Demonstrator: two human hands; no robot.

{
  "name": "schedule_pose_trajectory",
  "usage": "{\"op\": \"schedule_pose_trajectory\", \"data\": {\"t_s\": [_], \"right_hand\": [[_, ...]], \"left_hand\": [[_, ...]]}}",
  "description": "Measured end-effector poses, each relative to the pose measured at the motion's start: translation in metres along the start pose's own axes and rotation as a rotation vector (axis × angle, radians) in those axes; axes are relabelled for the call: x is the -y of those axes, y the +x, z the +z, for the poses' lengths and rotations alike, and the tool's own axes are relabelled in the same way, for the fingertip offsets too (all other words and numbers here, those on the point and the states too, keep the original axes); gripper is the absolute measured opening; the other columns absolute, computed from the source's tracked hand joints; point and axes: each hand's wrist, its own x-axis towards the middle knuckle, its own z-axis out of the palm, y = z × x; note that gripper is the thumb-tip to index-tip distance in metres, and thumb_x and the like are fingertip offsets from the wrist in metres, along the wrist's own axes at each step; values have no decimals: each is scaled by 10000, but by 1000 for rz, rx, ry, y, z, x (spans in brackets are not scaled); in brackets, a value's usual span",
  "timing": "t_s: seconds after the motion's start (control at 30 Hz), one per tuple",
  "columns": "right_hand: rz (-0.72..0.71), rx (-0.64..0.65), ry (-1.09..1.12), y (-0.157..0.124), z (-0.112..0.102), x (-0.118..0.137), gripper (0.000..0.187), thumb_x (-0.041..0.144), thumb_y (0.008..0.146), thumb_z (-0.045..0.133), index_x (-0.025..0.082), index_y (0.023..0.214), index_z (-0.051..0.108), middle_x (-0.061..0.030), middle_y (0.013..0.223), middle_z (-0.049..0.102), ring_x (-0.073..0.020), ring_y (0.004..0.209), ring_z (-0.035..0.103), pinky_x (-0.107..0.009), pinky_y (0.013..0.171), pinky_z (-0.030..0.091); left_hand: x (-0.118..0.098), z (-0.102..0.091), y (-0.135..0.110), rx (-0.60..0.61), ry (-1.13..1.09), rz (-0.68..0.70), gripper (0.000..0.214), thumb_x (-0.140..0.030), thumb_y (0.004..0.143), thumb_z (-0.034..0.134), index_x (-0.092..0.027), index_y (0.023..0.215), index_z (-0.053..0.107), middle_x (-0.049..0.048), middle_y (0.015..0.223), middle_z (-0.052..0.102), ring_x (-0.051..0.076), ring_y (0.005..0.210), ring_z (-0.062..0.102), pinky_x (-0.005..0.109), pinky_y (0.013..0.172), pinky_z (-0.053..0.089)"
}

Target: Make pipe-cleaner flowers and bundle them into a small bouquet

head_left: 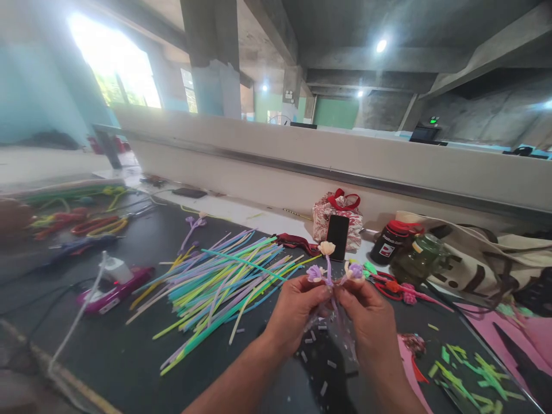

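1. Note flower sprig (329,270) between left hand (297,307) and right hand (371,313), with three blossoms (326,248) showing just above the fingers.
2. Cannot make out lower stems, blurred beneath the grip; cannot see the pinched section, hidden behind thumbs and fingers.
3. Record both grips as closed, thumb against finger, grasping the sprig.
4. Log pipe-cleaner pile (228,287) beyond, leftward; farther off, upright phone (338,237) before patterned pouch (321,214).

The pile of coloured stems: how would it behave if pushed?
The coloured stems would probably slide and spread, since they lie loose and crossed. Each is likely light, being so thin, and perhaps fairly stiff, as most lie straight.
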Motion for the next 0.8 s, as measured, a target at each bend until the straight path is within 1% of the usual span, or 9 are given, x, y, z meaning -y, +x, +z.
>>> {"op": "schedule_pose_trajectory", "data": {"t_s": [0.13,0.23,0.37,0.47,0.63,0.8], "right_hand": [[21,11,63,-1,2,-1,166,321,644,677,187,735,640,24,661,602,-129,608,521,-233,578,415],[46,-19,95,-2,3,-1,164,316,623,693,183,706,644,21,659,615,-127,596,523,-232,569,419],[99,1,161,-3,6,1,171,317,622,696,180,717,657,12,640,621,-139,600,538,-239,567,429],[101,5,199,-4,8,3,150,308,614,702,189,696,664,16,643,627,-129,581,531,-228,552,423],[102,5,181,-4,6,8,151,291,593,717,191,699,678,11,643,634,-131,587,532,-232,553,418],[33,35,72,-3,2,16,131,273,608,706,185,701,680,7,662,633,-144,629,538,-250,602,427]], "left_hand": [[1,0,1,-4,-15,18,108,-187,657,658,-116,739,655,24,675,603,79,584,516,170,517,387],[0,-1,0,14,-11,36,145,-172,630,681,-126,765,658,26,726,615,89,631,527,177,546,404],[-1,-1,1,29,-34,44,135,-167,599,703,-125,719,657,6,666,602,78,580,505,179,522,398],[-1,-1,2,41,-63,36,127,-176,602,705,-128,710,657,1,658,598,72,558,496,176,499,381],[-5,0,1,34,-95,-3,120,-192,605,713,-132,690,653,-2,658,596,67,562,499,173,499,360],[-13,2,2,48,-28,-27,154,-247,616,710,-134,703,654,-5,632,586,61,523,469,189,513,356]]}}
